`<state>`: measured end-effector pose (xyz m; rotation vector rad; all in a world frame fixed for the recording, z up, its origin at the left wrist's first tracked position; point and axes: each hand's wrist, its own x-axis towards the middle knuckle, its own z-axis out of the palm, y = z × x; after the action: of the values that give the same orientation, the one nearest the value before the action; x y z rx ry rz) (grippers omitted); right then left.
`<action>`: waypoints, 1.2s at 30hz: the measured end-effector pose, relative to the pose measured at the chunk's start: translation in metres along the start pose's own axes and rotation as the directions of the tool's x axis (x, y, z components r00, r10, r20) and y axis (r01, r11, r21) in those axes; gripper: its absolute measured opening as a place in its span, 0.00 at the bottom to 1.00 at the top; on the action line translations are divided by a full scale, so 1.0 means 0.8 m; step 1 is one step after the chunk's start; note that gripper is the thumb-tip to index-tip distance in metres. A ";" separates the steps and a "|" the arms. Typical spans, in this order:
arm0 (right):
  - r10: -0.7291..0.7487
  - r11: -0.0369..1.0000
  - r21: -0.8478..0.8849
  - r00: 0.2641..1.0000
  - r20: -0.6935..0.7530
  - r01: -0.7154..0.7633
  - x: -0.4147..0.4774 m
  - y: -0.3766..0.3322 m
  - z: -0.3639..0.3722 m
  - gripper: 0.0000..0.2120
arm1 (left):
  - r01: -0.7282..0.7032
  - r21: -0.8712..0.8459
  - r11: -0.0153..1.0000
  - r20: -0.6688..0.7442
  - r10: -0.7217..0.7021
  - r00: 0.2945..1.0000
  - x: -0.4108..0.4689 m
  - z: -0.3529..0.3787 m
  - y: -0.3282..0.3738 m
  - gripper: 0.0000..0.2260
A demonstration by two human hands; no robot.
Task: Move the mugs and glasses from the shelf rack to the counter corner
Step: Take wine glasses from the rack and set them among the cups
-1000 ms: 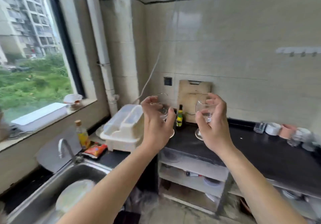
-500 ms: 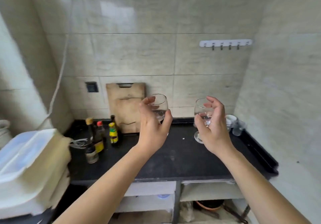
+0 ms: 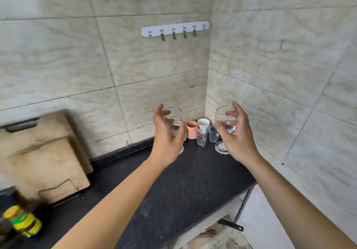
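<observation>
You have a clear stemmed wine glass in each hand, both held upright above the black stone counter point(image 3: 193, 181), a little right of the frame's centre. Your left hand point(image 3: 167, 136) wraps the bowl of the left wine glass point(image 3: 174, 120) from the near side, thumb and fingers curled round it; only a sliver of its foot shows below your palm. Your right hand point(image 3: 236, 134) cups the right wine glass point(image 3: 226, 120) the same way, with its round clear foot point(image 3: 221, 147) showing beneath, close to the counter; whether it touches cannot be told.

The corner where the tiled walls meet lies just beyond, between your two hands. It already holds a salmon-pink cup point(image 3: 191, 130), a white ceramic mug point(image 3: 203, 124) behind it, and two small clear tumblers point(image 3: 201, 137) in front. A white hook rail point(image 3: 174, 29) sits on the wall above, and a pale wooden chopping board point(image 3: 44, 156) leans at the left of the frame.

These glasses look light, thin-walled and brittle, with slick sides and narrow stems that would likely snap under sideways force. Your grip on the bowls is probably the safer one; keep it gentle. Set each down foot-flat on the bare counter in front of the cluster, well clear of the tumblers, since a knock of glass on glass could chip a rim.
</observation>
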<state>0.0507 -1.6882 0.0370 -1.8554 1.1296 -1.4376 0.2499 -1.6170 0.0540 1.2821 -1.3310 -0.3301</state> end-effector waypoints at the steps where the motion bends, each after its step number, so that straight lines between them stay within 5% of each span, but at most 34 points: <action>1: 0.010 1.000 -0.007 1.000 -0.011 -0.010 0.013 0.017 -0.001 0.41 | 0.014 -0.001 1.000 0.017 -0.014 1.000 0.012 0.014 -0.012 0.32; 10: 0.148 0.989 -0.013 0.984 0.096 -0.147 0.174 0.205 0.021 0.42 | 0.208 0.078 0.975 0.034 -0.211 0.977 0.145 0.162 -0.143 0.32; 22: 0.202 0.978 -0.042 0.871 0.447 -0.205 0.279 0.338 0.169 0.20 | 0.502 0.259 0.825 -0.070 -0.502 0.862 0.210 0.184 -0.306 0.25; 29: 0.347 0.932 -0.305 0.720 0.601 -0.195 0.258 0.400 0.251 0.21 | 0.711 0.293 0.639 -0.043 -0.734 0.677 0.189 0.176 -0.430 0.25; 36: 0.435 0.821 -0.570 0.620 0.653 0.025 0.257 0.431 0.305 0.25 | 0.691 0.367 0.623 0.068 -0.759 0.648 0.188 0.190 -0.491 0.24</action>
<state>0.2000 -2.0601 -0.2087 -2.2398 1.2758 -0.0586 0.3511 -1.9496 -0.2272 2.1035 -0.9829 -0.8848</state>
